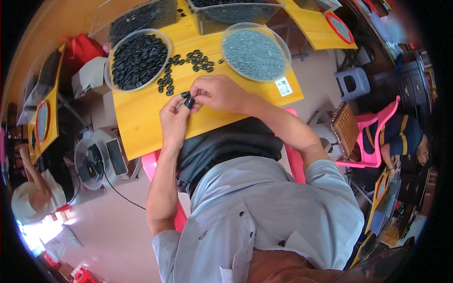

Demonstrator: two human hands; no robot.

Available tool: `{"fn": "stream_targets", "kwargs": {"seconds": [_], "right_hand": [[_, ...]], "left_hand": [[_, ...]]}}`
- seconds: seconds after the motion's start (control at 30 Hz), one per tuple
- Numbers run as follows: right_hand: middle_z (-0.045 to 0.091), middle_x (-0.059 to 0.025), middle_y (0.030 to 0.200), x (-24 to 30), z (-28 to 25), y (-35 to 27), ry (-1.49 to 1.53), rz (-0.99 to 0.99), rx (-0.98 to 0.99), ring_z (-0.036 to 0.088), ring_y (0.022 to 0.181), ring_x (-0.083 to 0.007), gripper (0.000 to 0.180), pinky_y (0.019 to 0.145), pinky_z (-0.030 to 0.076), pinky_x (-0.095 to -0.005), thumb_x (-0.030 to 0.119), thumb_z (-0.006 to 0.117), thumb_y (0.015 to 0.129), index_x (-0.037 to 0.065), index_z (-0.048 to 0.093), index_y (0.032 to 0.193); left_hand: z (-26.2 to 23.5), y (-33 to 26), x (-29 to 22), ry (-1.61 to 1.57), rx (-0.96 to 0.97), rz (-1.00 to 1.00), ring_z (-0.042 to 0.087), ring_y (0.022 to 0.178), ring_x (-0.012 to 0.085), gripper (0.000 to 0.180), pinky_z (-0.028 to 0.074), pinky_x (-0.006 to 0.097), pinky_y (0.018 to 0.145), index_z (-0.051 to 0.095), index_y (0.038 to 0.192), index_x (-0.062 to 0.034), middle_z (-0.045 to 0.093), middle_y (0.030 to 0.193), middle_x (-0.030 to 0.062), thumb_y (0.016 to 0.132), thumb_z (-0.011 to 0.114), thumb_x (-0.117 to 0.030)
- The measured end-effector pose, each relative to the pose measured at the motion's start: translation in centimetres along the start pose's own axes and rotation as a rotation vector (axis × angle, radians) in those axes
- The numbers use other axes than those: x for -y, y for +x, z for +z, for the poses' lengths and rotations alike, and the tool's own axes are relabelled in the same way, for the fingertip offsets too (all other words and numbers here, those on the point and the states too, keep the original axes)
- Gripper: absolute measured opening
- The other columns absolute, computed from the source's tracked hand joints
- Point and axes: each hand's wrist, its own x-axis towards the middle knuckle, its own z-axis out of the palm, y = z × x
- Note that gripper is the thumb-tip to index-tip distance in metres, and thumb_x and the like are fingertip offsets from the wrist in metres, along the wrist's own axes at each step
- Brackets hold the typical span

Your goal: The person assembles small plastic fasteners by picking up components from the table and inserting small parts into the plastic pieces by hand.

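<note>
Head view, looking down over the chest. Left hand (173, 118) and right hand (218, 93) brought together just above the near part of the yellow tabletop (141, 122), fingertips of both pinched narrow on a small black ring-shaped part (188, 100). Whether one piece or two mating pieces lie in the pinch: too small to tell. Left fingers curled up from below, right thumb and forefinger closing from above; no finger spread wide.

Beyond the hands, loose black rings (186, 66) scattered on the tabletop in two short clusters, apart from one another and within easy reach. To the left of them, a round clear bowl of black rings (137, 60); to the right, a round clear bowl of small grey pieces (255, 54), nature of the grey pieces not resolvable. Farther back, two clear rectangular bins (141, 16) with dark contents. White label (283, 87) stuck near the right edge of the tabletop.

For good handling, as a judgement: pinch kept on the rim of the ring, not over its hole; both wrists held low, close to the tabletop, so that a dropped piece falls among the others and not to the floor; pressure applied squarely, without twist.

Periphery: pink plastic chair (377, 122) and a seated person in a dark striped top (401, 137) at right; another person in white (33, 198) at lower left.
</note>
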Motion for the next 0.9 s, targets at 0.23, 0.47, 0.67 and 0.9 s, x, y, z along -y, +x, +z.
{"fn": "stream_targets", "kwargs": {"seconds": [0.23,0.47,0.67,0.9], "right_hand": [[0.070,-0.0108,0.085,-0.1,0.3,-1.8,0.567,0.348,-0.033,0.069,0.074,-0.0128,0.008,0.067,0.054,-0.0248,-0.001,0.066,0.086,-0.005,0.065,0.093],[0.071,-0.0104,0.087,-0.3,-0.4,-2.0,0.413,0.239,-0.008,0.070,0.076,-0.0159,0.012,0.070,0.054,-0.0280,0.003,0.065,0.087,-0.002,0.067,0.098],[0.070,-0.0111,0.092,-4.8,-8.0,-2.6,-0.331,0.300,-0.183,0.067,0.086,-0.0289,0.014,0.077,0.051,-0.0373,0.014,0.060,0.088,0.005,0.069,0.092],[0.070,-0.0119,0.084,-7.8,-12.6,-5.2,-0.474,0.635,0.016,0.067,0.086,-0.0311,0.014,0.073,0.052,-0.0413,0.014,0.063,0.082,0.006,0.071,0.090]], "left_hand": [[0.3,-0.3,0.7,-0.137,0.002,-0.018,0.069,0.082,0.0170,0.016,0.054,0.027,0.078,0.065,0.108,0.0041,0.072,0.097,0.0137,0.092,0.063,0.001],[0.5,-0.2,1.3,-0.141,-0.061,0.052,0.069,0.082,0.0187,0.012,0.055,0.026,0.075,0.065,0.104,0.0037,0.071,0.096,0.0137,0.093,0.062,0.001],[1.2,-0.4,0.3,-0.147,-0.079,0.007,0.070,0.083,0.0202,0.012,0.055,0.028,0.076,0.064,0.104,0.0030,0.070,0.094,0.0129,0.093,0.062,0.001],[1.0,-0.4,0.8,-0.027,-0.085,0.020,0.069,0.080,0.0201,0.017,0.056,0.029,0.075,0.064,0.104,0.0033,0.069,0.094,0.0116,0.089,0.058,0.008]]}}
